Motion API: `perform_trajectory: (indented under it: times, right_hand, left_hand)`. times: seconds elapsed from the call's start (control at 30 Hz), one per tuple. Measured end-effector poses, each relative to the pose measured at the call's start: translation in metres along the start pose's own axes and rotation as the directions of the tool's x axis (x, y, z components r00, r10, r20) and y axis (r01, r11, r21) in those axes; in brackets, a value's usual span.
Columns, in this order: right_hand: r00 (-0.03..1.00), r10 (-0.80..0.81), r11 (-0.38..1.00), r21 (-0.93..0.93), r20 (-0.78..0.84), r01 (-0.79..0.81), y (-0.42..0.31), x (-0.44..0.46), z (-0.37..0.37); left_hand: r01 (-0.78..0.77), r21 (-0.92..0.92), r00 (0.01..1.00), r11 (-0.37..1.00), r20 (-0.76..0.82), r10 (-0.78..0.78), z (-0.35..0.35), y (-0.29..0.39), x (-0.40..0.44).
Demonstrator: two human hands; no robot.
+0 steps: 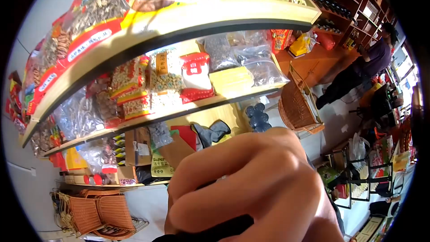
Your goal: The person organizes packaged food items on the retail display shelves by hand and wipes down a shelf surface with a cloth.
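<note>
Very close to the camera, my right hand (251, 183) fills the lower middle of the view, entering from the bottom right. Its fingers are bent and pressed together, pointing left, and whatever they may hold is hidden. A dark patch shows beneath the fingers. My left hand is out of view. Behind the hand stand wooden shelves (219, 15) of packaged dry goods. On the middle level are a red and white bag (197, 77) and clear bags (264, 69). Lower down, a green pouch (161, 165) lies beside a brown cardboard box (138, 147).
Woven wicker chairs (101, 213) stand at the lower left. A wicker basket (293, 103) is right of the shelves. Farther back, a person (374, 58) in dark clothes stands near a wooden cabinet (309, 62). Black metal racks (358, 170) hold goods at the right.
</note>
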State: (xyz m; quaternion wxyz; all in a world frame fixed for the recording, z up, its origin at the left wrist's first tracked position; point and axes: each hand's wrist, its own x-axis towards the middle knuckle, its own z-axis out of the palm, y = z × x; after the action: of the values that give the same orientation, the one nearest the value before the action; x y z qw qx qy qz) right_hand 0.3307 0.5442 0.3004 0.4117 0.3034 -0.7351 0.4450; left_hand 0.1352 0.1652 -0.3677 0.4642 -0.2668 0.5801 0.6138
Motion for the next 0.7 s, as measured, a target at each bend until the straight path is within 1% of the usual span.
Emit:
perform_trajectory:
  times: [0.07, 0.1, 0.13, 0.17, 0.2, 0.23, 0.27, 0.3, 0.33, 0.37, 0.4, 0.47, 0.53, 0.57, 0.6, 0.63, 0.67, 0.7]
  right_hand:
    - [0.998, -0.068, 0.997, -0.034, -0.019, 0.067, -0.006, 0.007, -0.013]
    - [0.994, -0.104, 0.993, -0.062, -0.027, 0.102, -0.008, 0.011, -0.020]
    - [0.989, -0.145, 0.986, -0.095, -0.040, 0.141, -0.010, 0.015, -0.028]
    - [0.981, -0.189, 0.973, -0.147, -0.049, 0.180, -0.008, 0.018, -0.040]
    - [0.967, -0.251, 0.946, -0.223, -0.046, 0.235, -0.005, 0.021, -0.052]
    - [0.933, -0.358, 0.866, -0.378, -0.015, 0.327, 0.007, 0.021, -0.070]
    - [0.924, -0.383, 0.800, -0.498, 0.006, 0.335, 0.013, 0.023, -0.093]
    - [0.913, -0.407, 0.718, -0.609, 0.027, 0.338, 0.019, 0.025, -0.116]
    - [0.933, -0.361, 0.670, -0.691, 0.018, 0.272, 0.022, 0.026, -0.144]
    - [0.945, -0.296, 0.684, -0.722, -0.142, 0.105, 0.030, 0.027, -0.164]
    - [0.925, -0.231, 0.687, -0.723, -0.302, -0.064, 0.040, 0.026, -0.184]
    - [0.849, -0.098, 0.613, -0.703, -0.519, -0.359, 0.060, 0.025, -0.228]
    - [0.811, -0.193, 0.389, -0.802, -0.552, -0.453, 0.101, 0.019, -0.289]
    - [0.813, -0.170, 0.325, -0.811, -0.557, -0.487, 0.115, 0.013, -0.310]
    - [0.814, -0.146, 0.260, -0.815, -0.563, -0.517, 0.118, 0.012, -0.317]
    - [0.775, -0.039, 0.273, -0.753, -0.630, -0.599, 0.122, 0.007, -0.321]
    - [0.781, -0.037, 0.275, -0.758, -0.623, -0.592, 0.128, 0.007, -0.327]
    - [0.768, -0.038, 0.230, -0.753, -0.640, -0.616, 0.129, 0.008, -0.326]
  left_hand:
    - [-0.144, 0.218, 0.990, 0.965, 0.027, 0.141, 0.024, 0.049, -0.009]
    - [-0.187, 0.308, 0.982, 0.933, 0.041, 0.183, 0.037, 0.073, -0.018]
    - [-0.218, 0.393, 0.976, 0.894, 0.060, 0.211, 0.051, 0.096, -0.028]
    - [-0.209, 0.489, 0.977, 0.847, 0.067, 0.203, 0.068, 0.119, -0.042]
    - [-0.201, 0.580, 0.978, 0.789, 0.073, 0.195, 0.082, 0.142, -0.052]
    - [-0.284, 0.596, 0.959, 0.752, 0.187, 0.214, 0.098, 0.167, -0.079]
    - [-0.364, 0.603, 0.928, 0.710, 0.298, 0.223, 0.118, 0.192, -0.111]
    - [-0.378, 0.650, 0.925, 0.659, 0.296, 0.238, 0.140, 0.212, -0.125]
    - [-0.390, 0.693, 0.921, 0.606, 0.297, 0.253, 0.161, 0.231, -0.138]
    - [-0.461, 0.695, 0.887, 0.551, 0.366, 0.281, 0.180, 0.249, -0.157]
    - [-0.528, 0.690, 0.849, 0.495, 0.433, 0.303, 0.200, 0.267, -0.177]
    - [-0.708, 0.639, 0.704, 0.303, 0.602, 0.376, 0.247, 0.293, -0.215]
    - [-0.678, 0.735, 0.656, 0.019, 0.593, 0.468, 0.330, 0.298, -0.344]
    - [-0.827, 0.561, 0.525, 0.034, 0.749, 0.405, 0.340, 0.310, -0.338]
    - [-0.931, 0.360, 0.359, 0.065, 0.867, 0.344, 0.359, 0.317, -0.351]
    - [-0.937, 0.344, 0.345, 0.065, 0.870, 0.352, 0.373, 0.319, -0.367]
    - [-0.942, 0.329, 0.330, 0.066, 0.872, 0.362, 0.402, 0.314, -0.414]
    - [-0.968, 0.242, 0.206, -0.059, 0.910, 0.360, 0.423, 0.316, -0.435]
